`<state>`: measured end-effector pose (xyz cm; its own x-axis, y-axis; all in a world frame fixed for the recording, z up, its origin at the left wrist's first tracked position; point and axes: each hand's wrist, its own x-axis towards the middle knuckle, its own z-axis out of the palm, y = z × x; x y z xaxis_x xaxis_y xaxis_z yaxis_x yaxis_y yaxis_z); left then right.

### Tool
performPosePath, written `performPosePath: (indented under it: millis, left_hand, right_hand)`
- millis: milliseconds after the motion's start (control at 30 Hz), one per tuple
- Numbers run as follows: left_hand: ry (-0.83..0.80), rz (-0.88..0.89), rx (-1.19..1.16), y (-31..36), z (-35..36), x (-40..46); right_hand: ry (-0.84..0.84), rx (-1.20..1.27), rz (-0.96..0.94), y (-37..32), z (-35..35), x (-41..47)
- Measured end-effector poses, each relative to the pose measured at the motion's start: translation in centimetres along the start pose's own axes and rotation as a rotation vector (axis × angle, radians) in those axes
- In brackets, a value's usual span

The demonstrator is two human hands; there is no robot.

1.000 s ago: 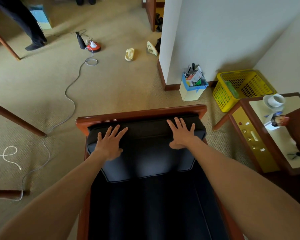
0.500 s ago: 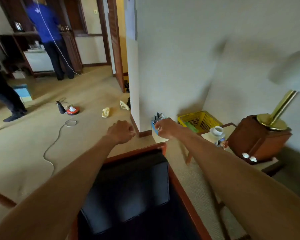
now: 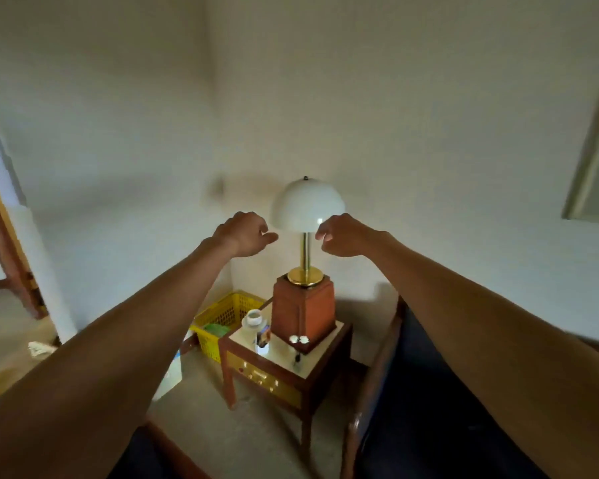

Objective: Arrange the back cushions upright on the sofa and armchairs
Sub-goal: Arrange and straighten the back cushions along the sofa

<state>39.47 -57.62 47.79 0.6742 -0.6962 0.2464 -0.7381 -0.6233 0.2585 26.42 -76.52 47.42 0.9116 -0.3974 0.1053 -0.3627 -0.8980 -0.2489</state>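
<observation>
Both my arms stretch forward at chest height in front of the wall corner. My left hand (image 3: 244, 235) is loosely curled with nothing in it. My right hand (image 3: 341, 236) is likewise curled and holds nothing. A dark-cushioned seat with a wooden arm (image 3: 408, 402) lies at the lower right under my right forearm; its back cushion is hidden. A sliver of the first armchair's wooden frame (image 3: 173, 447) shows at the bottom, under my left arm.
A wooden side table (image 3: 284, 378) stands between the two seats, carrying a lamp (image 3: 306, 209) on a brown block base and a white cup (image 3: 254, 318). A yellow basket (image 3: 227, 314) sits on the carpet in the corner. A doorway (image 3: 4, 236) opens at the left.
My hands left the armchair's back cushion and rose, fingers curling in. The view swung right and up, from the armchair to the corner with the lamp table and another seat.
</observation>
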Motion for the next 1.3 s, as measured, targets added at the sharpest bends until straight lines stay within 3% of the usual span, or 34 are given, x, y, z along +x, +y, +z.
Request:
performPosePath:
  millis: [367, 600, 700, 933, 1300]
  left_hand:
    - [-0.155, 0.486, -0.117, 40.0, 10.4, 1.0]
    - [-0.216, 0.702, -0.161, 57.0, 16.6, 0.9]
    - [-0.262, 0.740, -0.250, 61.5, 20.8, 0.2]
    - [-0.497, 0.777, -0.333, 68.5, 37.8, -1.3]
    - [-0.802, 0.778, -0.145, 71.5, 59.7, -8.6]
  right_hand:
    - [0.132, -0.043, 0.465, 31.5, -12.4, -24.3]
    - [0.177, -0.044, 0.680, 44.1, -14.7, -33.7]
    - [0.176, -0.053, 0.729, 48.4, -14.0, -35.8]
    - [0.033, 0.063, 0.940, 60.4, -4.4, -40.1]
    - [-0.094, 0.363, 1.234, 72.0, 14.6, -49.3]
